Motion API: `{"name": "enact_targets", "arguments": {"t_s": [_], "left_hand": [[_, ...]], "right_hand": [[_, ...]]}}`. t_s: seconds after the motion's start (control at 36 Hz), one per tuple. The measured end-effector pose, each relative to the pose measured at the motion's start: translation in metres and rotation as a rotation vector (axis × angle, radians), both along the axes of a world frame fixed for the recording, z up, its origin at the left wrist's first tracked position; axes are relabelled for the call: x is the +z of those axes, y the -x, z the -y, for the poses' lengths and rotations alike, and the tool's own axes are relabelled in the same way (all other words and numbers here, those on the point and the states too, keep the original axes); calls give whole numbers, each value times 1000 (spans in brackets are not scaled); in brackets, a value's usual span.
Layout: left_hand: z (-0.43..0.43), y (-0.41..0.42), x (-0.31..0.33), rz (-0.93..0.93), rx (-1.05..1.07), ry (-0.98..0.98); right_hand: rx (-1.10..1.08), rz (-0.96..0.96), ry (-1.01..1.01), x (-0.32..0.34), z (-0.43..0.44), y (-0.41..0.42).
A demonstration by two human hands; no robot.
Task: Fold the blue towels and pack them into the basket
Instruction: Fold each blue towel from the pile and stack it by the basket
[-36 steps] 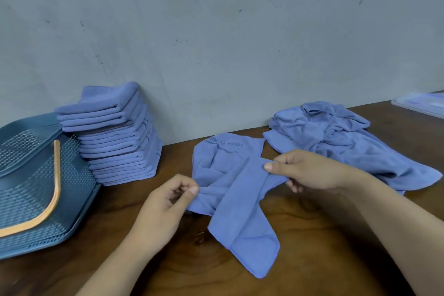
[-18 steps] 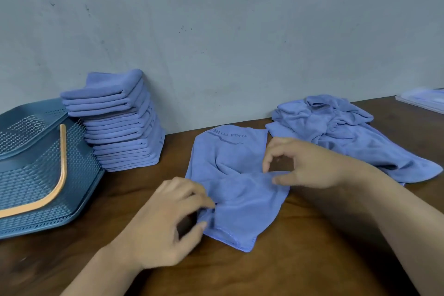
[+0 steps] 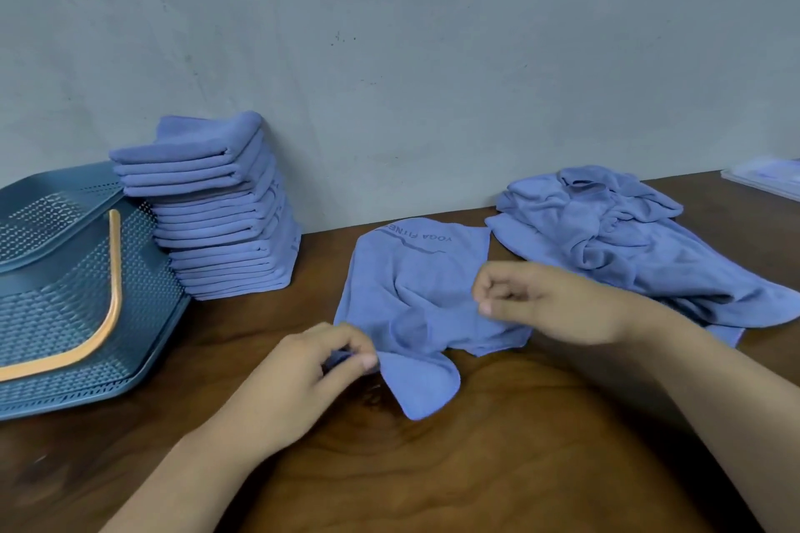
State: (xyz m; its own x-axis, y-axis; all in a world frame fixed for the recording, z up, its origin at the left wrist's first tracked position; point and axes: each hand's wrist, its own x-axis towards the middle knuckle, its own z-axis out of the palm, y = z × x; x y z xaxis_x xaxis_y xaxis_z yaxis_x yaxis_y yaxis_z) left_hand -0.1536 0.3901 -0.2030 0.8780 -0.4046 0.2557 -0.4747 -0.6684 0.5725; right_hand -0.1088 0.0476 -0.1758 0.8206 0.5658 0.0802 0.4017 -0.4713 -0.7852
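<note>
One blue mesh basket (image 3: 65,294) sits at far left, cut by the frame edge, with its orange handle (image 3: 114,264) lying across it. Touching or just beside its right rim is the stack of folded towels (image 3: 216,221), back against the wall (image 3: 389,56). Left hand (image 3: 311,372): fingers together, pinching the near-left edge of the loose towel (image 3: 415,294). Towel lies rumpled mid-surface, printed edge toward the wall, one corner flopped forward. Right hand (image 3: 554,303) is over the towel's right edge, fingers curled; whether they grip cloth cannot be told. Unfolded towel pile (image 3: 627,247) lies near, right rear. Bare wood of the surface (image 3: 498,467) shows between the forearms.
</note>
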Motion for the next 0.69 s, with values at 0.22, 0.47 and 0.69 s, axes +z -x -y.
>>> {"name": "enact_targets", "arguments": {"t_s": [0.22, 0.47, 0.69], "left_hand": [[-16, -6, 12, -386, -70, 887], [-39, -12, -8, -495, -3, 925], [-17, -4, 2, -304, -7, 598]], "right_hand": [[-85, -399, -632, 6, 8, -1], [208, -515, -375, 8, 15, 1], [-218, -176, -69, -9, -1, -13]]}}
